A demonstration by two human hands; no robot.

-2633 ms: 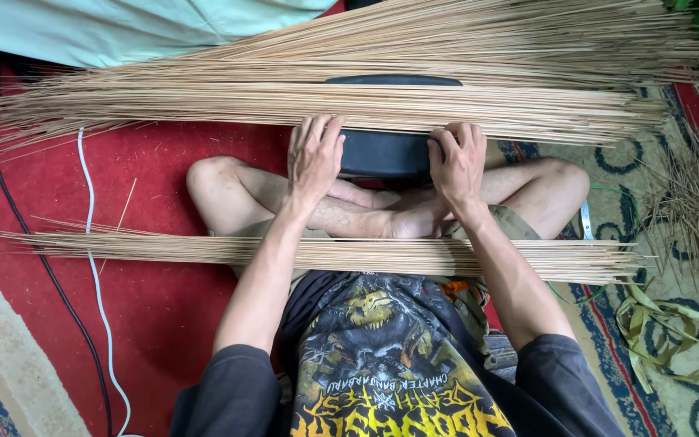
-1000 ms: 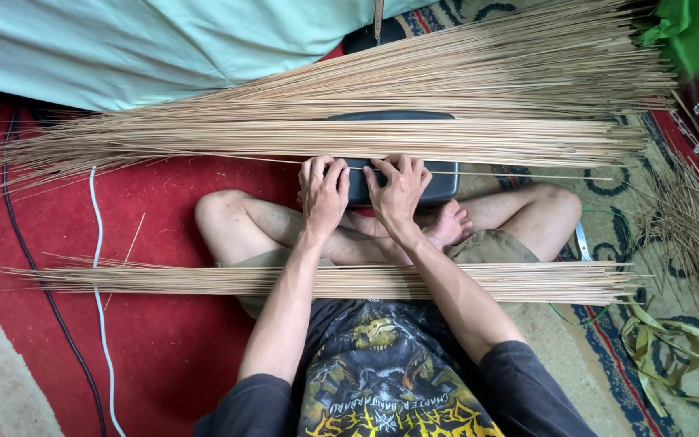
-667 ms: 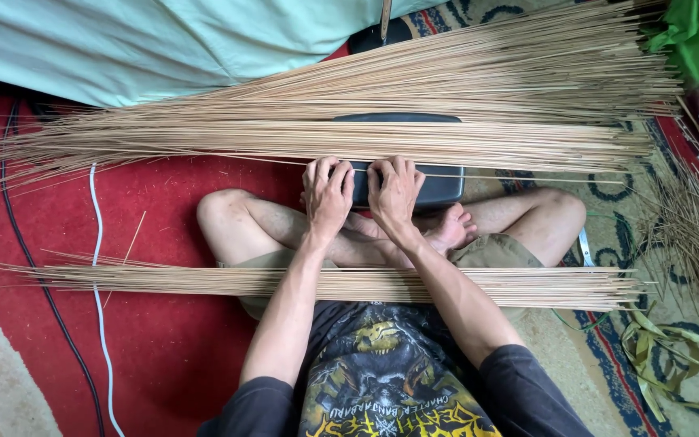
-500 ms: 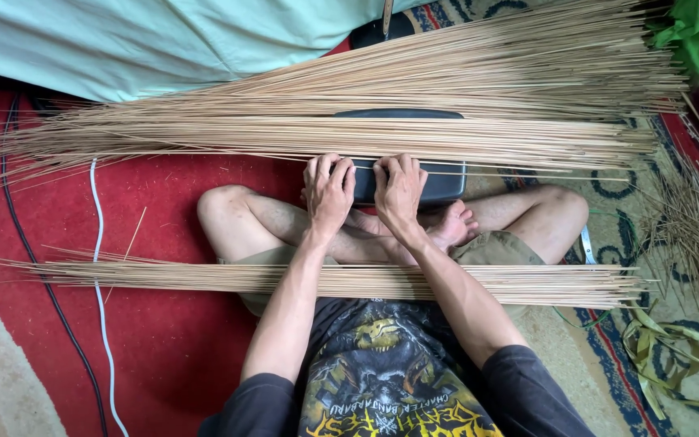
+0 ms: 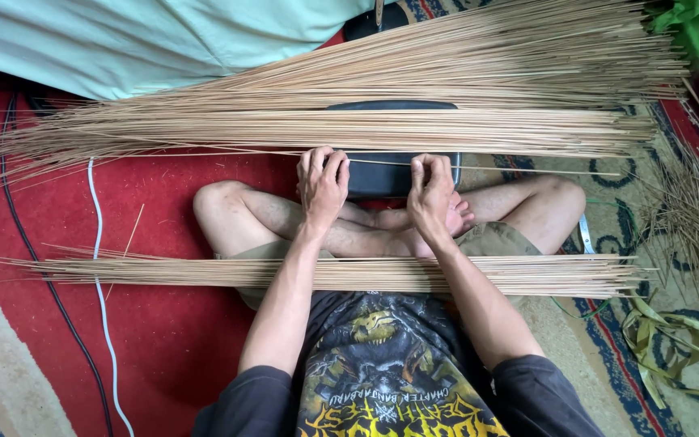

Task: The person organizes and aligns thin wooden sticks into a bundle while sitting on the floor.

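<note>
The big pile of sticks lies across the red carpet in front of the seated person, as it did a moment ago, covering the far part of the black cushion. A smaller bundle rests across the lap, unmoved. What has changed is the hands: half a second ago they sat close together at the cushion's near edge; now they are well apart. The left hand and right hand each have fingers curled down, pinching one thin stick that runs level between them over the cushion, just in front of the pile. A white cable trails down the carpet on the left.
</note>
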